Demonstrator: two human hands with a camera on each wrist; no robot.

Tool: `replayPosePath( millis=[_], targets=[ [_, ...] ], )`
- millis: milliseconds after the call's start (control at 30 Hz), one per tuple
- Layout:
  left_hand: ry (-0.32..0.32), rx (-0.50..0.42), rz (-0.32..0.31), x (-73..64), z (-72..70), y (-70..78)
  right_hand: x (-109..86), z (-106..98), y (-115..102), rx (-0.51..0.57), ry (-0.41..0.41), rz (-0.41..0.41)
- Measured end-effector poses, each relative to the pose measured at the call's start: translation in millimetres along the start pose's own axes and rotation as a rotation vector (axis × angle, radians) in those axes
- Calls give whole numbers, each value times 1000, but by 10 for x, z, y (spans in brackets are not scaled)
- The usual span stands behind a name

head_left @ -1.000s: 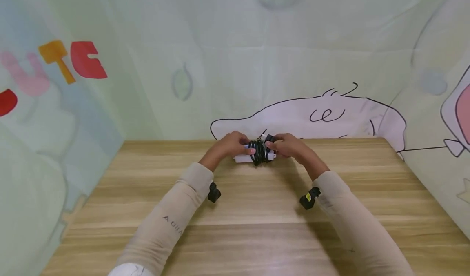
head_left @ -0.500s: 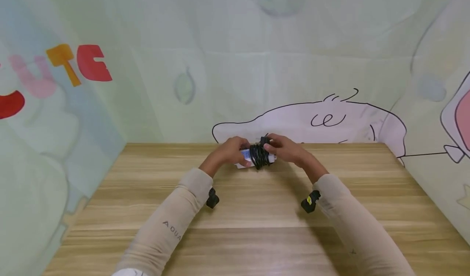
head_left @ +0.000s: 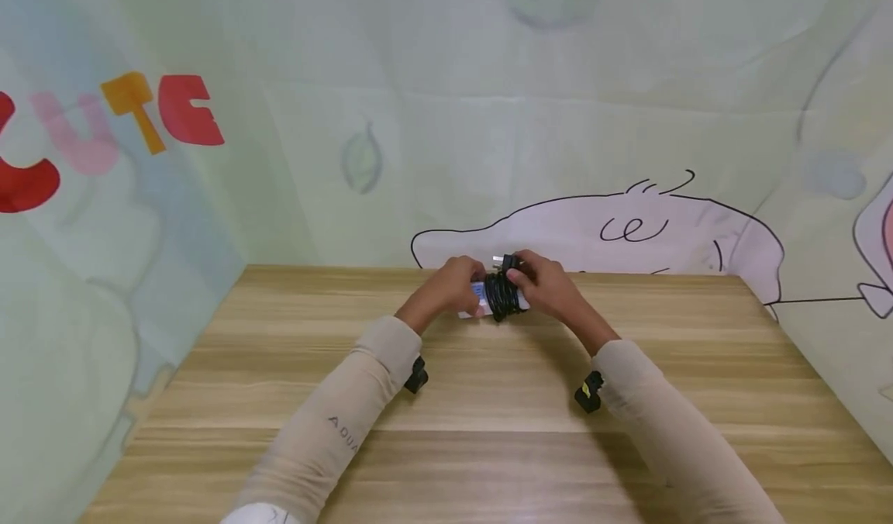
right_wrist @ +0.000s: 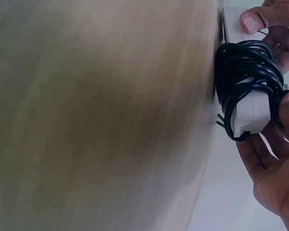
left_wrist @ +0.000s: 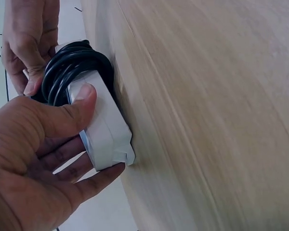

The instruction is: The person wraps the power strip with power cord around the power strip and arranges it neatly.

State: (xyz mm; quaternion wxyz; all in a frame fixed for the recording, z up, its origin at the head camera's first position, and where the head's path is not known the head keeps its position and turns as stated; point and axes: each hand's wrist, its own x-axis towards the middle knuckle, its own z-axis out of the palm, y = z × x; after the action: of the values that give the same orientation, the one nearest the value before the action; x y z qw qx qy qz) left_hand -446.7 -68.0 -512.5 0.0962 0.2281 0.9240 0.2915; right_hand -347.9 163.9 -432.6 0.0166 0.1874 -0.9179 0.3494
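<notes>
A white power strip (left_wrist: 106, 125) lies at the far side of the table, its black cord (head_left: 501, 298) wound in several loops round its middle. My left hand (head_left: 449, 287) grips the left end of the strip, thumb on one face and fingers underneath, as the left wrist view shows. At the other end, my right hand (head_left: 547, 285) pinches the black plug (head_left: 511, 263) between thumb and fingers, just above the coil. The plug's metal prongs point left. In the right wrist view, the strip's near end (right_wrist: 253, 113) sticks out of the loops beside my right fingers.
The wooden table (head_left: 488, 392) ends at a printed backdrop (head_left: 446, 160) close behind my hands. More printed cloth rises along the left and right sides. A small black camera sits at each wrist, the left one (head_left: 416, 375) and the right one (head_left: 589, 392).
The power strip has turned slightly in my hands. The plug dipped toward the coil, and its prongs now show again, pointing left. Both hands keep hold; the head view has shifted a little.
</notes>
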Motion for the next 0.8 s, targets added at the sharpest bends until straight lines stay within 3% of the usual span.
replayPosePath(
  millis=[100,167,400,500,633,800],
  targets=[
    [-18,34,0,-10,-43,69,28,-14,-11,-17,17,12],
    [-28,52,7,-88,-112,143,56,-45,-30,-16,-7,39],
    [-140,11,-57,-688,-549,806,112,-191,-100,210,-217,241],
    [-175,-3,-75,-748,-591,830,109,-212,-99,255,-248,292],
    [-206,4,-81,-734,-604,795,93,-231,-67,277,-263,287],
    [-187,-10,-70,-742,-612,790,75,-260,-24,283,-265,281]
  ],
)
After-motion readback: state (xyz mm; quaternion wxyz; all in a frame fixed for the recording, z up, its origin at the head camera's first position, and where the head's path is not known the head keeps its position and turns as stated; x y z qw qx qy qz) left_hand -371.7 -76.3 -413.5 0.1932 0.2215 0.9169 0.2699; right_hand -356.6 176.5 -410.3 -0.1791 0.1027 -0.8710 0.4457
